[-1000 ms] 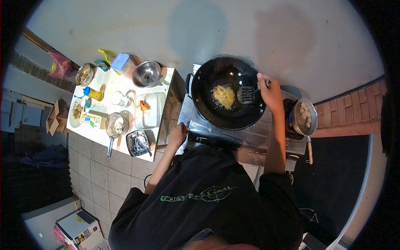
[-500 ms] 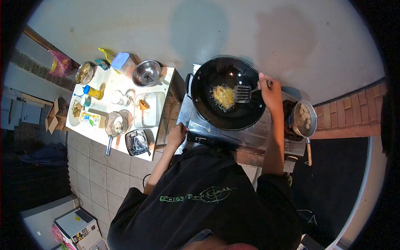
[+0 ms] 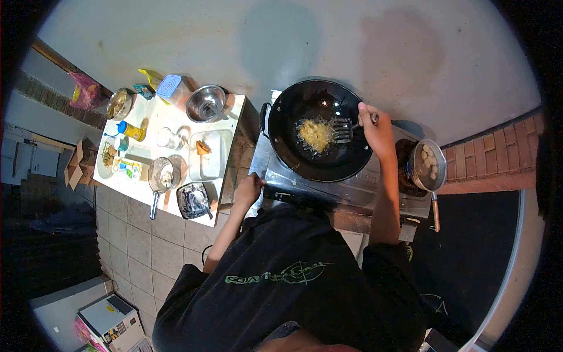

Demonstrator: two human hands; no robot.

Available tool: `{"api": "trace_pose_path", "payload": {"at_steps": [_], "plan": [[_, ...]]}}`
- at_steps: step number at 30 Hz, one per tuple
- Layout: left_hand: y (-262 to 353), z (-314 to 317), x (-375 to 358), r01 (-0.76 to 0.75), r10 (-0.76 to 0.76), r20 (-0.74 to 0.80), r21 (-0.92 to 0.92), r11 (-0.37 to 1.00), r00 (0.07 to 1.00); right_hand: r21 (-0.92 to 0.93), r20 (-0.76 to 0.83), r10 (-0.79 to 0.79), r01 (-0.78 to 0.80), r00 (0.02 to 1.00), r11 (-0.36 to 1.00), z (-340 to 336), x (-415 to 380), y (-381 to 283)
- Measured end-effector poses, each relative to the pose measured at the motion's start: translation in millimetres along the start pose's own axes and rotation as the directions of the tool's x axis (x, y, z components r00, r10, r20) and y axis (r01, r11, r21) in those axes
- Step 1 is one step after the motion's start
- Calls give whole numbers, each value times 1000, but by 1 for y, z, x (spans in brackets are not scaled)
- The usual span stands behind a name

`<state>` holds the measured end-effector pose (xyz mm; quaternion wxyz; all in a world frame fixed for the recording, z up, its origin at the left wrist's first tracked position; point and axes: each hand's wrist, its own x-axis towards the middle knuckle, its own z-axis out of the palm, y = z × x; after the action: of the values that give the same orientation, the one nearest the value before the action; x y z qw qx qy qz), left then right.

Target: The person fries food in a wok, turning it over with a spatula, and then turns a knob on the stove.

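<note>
My right hand (image 3: 379, 134) is closed around the handle of a slotted metal spatula (image 3: 342, 130), above the right side of a black wok (image 3: 287, 158). The spatula's slotted end lies against the right edge of a yellow frying piece of food (image 3: 315, 136), which bubbles in oil at the wok's middle. Down by the front left corner of the metal gas stove (image 3: 328, 190), my left hand (image 3: 248, 188) is curled on the stove's edge; its fingertips are partly hidden.
On the stove's right burner stands a saucepan (image 3: 431, 183) with round pieces in liquid, its handle pointing toward me. The white table (image 3: 146, 196) at left holds a steel bowl (image 3: 206, 104), a white tray (image 3: 205, 170) with one fried piece, a small pan (image 3: 161, 183) and a black dish (image 3: 193, 200).
The spatula has shifted slightly right and tilted, so its slots show at another angle. My right hand has moved a little with it. My left hand stays put.
</note>
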<state>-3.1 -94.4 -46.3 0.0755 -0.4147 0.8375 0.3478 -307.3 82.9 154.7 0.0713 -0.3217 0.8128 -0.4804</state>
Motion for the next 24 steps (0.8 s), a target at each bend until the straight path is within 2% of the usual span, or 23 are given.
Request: {"api": "trace_pose_path", "payload": {"at_steps": [4,6,7,10,12,13,15,19,21,22,24], "plan": [[4,-2,-5,4,-4,-16,-1,1000,1000,24,-38,1,0,999,1000,-3,3,2],[2,0,-2,1,-1,-22,-6,1000,1000,-90,-44,-2,-2,999,996,-1,2,-2],[2,0,-1,0,0,-21,-6,1000,1000,-91,-45,-2,-2,999,996,0,2,-2],[1,-2,-1,-1,1,-11,16,1000,1000,-63,-25,3,-5,1000,998,0,2,-2],[2,-2,-3,6,-5,-19,8,1000,1000,79,-41,-25,28,999,996,-3,2,0],[3,-3,-3,5,-5,-19,9,1000,1000,79,-42,-25,28,999,996,-2,2,-1],[4,-3,-3,5,-5,-17,6,1000,1000,-44,-32,5,-6,999,999,0,1,-4],[4,-2,-4,8,-7,-45,11,1000,999,-103,-13,-11,9,1000,995,1,-1,-2],[5,-3,-6,4,-5,-42,-22,1000,999,74,-20,-21,23,1000,997,-2,-2,0],[3,-1,-5,4,-5,-42,-22,1000,999,74,-20,-21,23,1000,997,-1,-1,0],[-1,3,-2,-35,35,-52,-3,999,998,-71,-43,-6,3,999,997,0,-1,1]]}}
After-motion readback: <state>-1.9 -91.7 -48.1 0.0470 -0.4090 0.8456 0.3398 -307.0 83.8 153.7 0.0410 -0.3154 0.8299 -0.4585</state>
